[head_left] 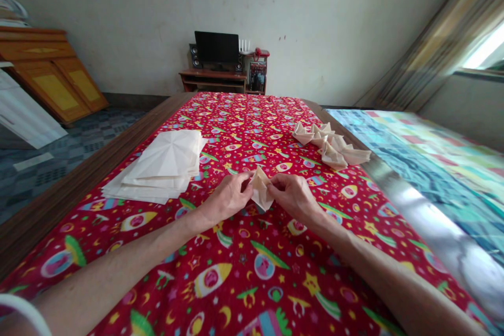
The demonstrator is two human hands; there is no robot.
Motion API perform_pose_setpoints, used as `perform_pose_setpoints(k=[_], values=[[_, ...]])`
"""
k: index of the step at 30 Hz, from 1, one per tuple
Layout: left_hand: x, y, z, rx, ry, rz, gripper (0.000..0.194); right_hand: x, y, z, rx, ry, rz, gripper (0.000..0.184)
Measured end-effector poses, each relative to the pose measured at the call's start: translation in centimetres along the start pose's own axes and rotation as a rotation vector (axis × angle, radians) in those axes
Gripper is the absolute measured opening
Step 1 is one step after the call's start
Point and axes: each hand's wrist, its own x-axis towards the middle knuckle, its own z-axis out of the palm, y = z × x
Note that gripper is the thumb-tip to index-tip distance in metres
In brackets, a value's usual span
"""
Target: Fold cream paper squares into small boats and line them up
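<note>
Between my two hands is a small folded piece of cream paper (pixel 260 191), pointed at top and bottom. My left hand (pixel 232 192) pinches its left edge with thumb and fingers. On the other side, my right hand (pixel 292 194) pinches the right edge the same way. To the left lies a stack of creased white paper sheets (pixel 163 160), loosely fanned. Several folded paper shapes (pixel 331 144) with raised points sit in a cluster at the right.
A red patterned cloth (pixel 236 252) covers the table, whose brown wooden edge (pixel 51 205) shows at the left. Beyond stands a desk (pixel 214 77) with a monitor (pixel 216 47). A bed (pixel 425 152) is at the right, a wooden cabinet (pixel 51 73) at the far left.
</note>
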Motion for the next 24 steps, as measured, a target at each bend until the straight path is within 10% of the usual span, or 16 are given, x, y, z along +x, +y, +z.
perform_pose_setpoints(k=[19, 24], values=[[-0.2, 1.8, -1.0, -0.684, -0.232, -0.370, 0.028, -0.3, -0.3, -0.5, 0.003, -0.048, 0.052, 0.015], [-0.1, 0.7, -0.3, -0.578, -0.221, -0.311, 0.020, -0.9, -0.7, -1.3, -0.097, 0.120, -0.248, 0.022]])
